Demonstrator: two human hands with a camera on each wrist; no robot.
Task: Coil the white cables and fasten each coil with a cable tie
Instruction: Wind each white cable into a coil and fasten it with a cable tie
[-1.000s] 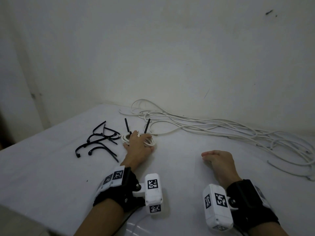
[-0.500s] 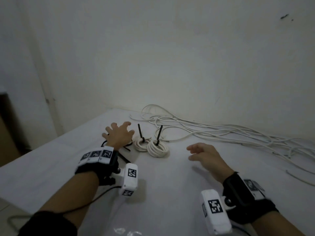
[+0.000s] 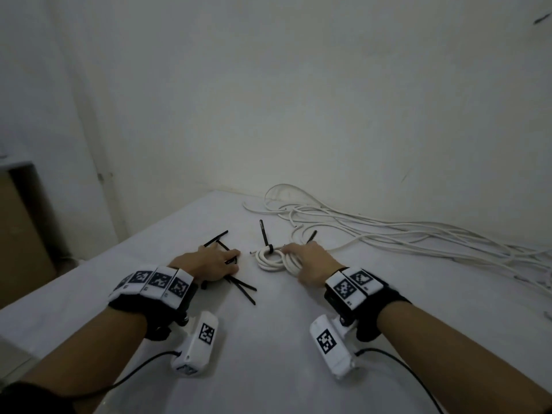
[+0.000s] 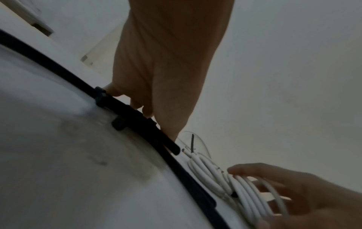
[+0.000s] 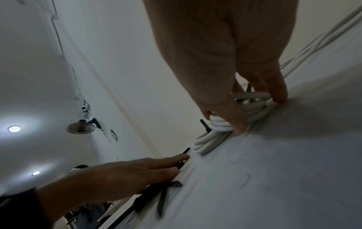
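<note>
Two small white cable coils lie side by side mid-table, each with a black tie tail standing up. My right hand point(image 3: 298, 256) grips the right coil point(image 5: 221, 125), thumb on one side and fingers on the other. The left coil point(image 3: 268, 259) lies free beside it. My left hand point(image 3: 225, 258) rests with fairly straight fingers on the pile of loose black cable ties point(image 3: 240, 286); the left wrist view shows those fingertips point(image 4: 145, 108) touching a tie point(image 4: 125, 108). A tangle of loose white cables point(image 3: 388, 234) stretches to the back right.
The white table point(image 3: 283, 369) meets the wall behind the cables. Its left edge drops toward a brown cabinet point(image 3: 21, 234). Black wrist camera leads trail off the near edge.
My left hand left the coils, went left and came down on the tie pile. My right hand moved forward from the bare table and took hold of the right coil.
</note>
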